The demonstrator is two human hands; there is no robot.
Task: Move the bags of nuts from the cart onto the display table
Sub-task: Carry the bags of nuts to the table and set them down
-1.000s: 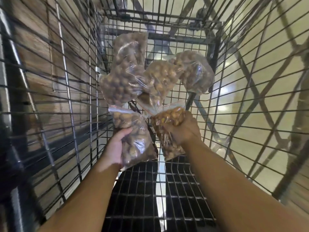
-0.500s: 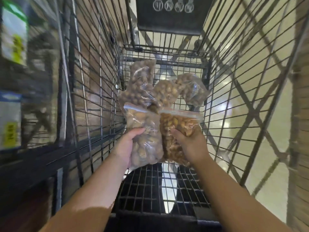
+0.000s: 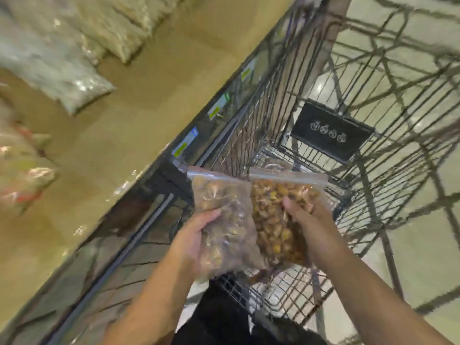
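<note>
While both bags hung above the near end of the cart (image 3: 268, 115), neither had reached the display table (image 3: 119, 125) yet. From the head view, the left hand (image 3: 196, 235) gripped a clear zip bag of pale nuts (image 3: 224, 215) by its lower half, with the thumb across the front and the fingers curled behind. The right hand (image 3: 308, 227) clutched a bag of golden nuts (image 3: 278, 210) the same way, thumb pressed on its front. The two bags touched side by side, upright with their seals on top, close to the cart wall nearest the table. The table's tan top lay to the left, and its front edge, carrying small price labels (image 3: 213, 113), ran just beside the cart. Blurred packets (image 3: 57, 56) sat toward its far-left corner; whether they held nuts could not be told. I judged this pair half done: lifted out but not set down. A brownish shape (image 3: 272, 162) behind the seals hinted at more bags in the cart, though that was unclear.
</note>
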